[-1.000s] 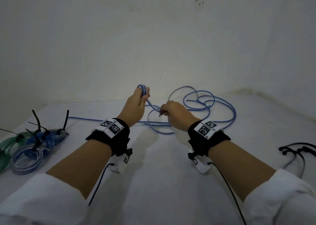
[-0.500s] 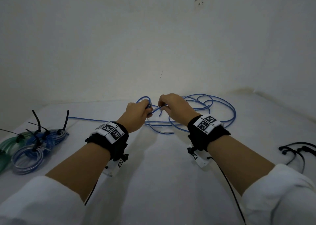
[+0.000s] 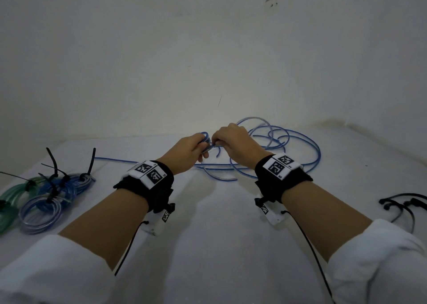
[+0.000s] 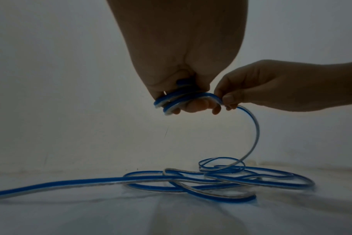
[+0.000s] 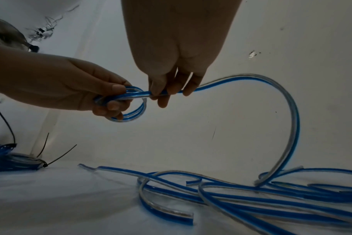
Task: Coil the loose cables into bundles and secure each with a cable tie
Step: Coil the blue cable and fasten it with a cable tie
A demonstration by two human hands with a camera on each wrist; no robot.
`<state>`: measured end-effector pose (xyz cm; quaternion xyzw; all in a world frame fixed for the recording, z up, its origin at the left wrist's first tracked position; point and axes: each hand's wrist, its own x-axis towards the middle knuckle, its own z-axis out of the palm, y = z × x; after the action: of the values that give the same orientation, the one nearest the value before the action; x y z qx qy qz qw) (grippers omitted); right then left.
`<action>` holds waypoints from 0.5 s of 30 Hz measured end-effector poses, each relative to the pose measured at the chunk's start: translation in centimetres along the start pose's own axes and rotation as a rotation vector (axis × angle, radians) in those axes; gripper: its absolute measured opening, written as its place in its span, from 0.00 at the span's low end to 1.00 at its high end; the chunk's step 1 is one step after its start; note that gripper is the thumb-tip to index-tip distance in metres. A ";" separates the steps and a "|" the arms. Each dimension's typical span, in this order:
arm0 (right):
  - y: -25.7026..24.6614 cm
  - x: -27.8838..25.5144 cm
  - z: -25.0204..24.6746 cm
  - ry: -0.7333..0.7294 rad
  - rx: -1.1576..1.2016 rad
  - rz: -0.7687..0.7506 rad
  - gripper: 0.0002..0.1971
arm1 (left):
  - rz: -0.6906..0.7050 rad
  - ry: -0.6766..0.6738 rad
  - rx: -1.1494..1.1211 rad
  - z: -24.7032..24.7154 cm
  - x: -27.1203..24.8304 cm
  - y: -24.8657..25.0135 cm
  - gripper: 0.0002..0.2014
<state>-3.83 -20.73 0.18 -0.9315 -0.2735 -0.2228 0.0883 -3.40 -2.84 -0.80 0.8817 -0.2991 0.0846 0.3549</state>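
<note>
A long blue and clear cable point(image 3: 298, 160) lies in loose loops on the white table point(image 3: 219, 234). My left hand point(image 3: 198, 145) grips a small coil point(image 5: 129, 103) of a few turns of it, raised off the table. My right hand point(image 3: 219, 139) pinches the cable point(image 5: 221, 82) right beside that coil, the two hands nearly touching. From the right fingers point(image 4: 228, 99) the cable point(image 4: 253, 135) arcs down to the loose loops point(image 4: 221, 179). One free end runs off to the left point(image 3: 115, 159).
Tied bundles of blue point(image 3: 53, 192) and green cable point(image 3: 13, 195), with black cable tie tails sticking up, lie at the left. Loose black cable ties point(image 3: 406, 205) lie at the right edge. White walls close the back and right of the table.
My right hand has come up and left to meet the left hand, laying another turn on the coil. My left hand has lowered a little.
</note>
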 end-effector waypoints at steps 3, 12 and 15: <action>-0.4 0.0 -0.1 0.002 0.001 0.038 0.10 | 0.012 0.006 0.020 -0.1 0.1 0.1 0.11; 0.0 -0.4 -0.2 -0.062 0.282 0.129 0.08 | -0.109 -0.100 -0.233 -0.4 -0.2 -0.1 0.12; -0.1 -0.8 -0.1 -0.066 0.316 0.125 0.12 | -0.176 -0.101 -0.404 -0.7 -0.2 0.3 0.14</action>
<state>-4.49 -21.07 -0.04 -0.9281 -0.2493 -0.1404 0.2382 -3.73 -2.43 -0.20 0.8186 -0.2491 -0.0528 0.5148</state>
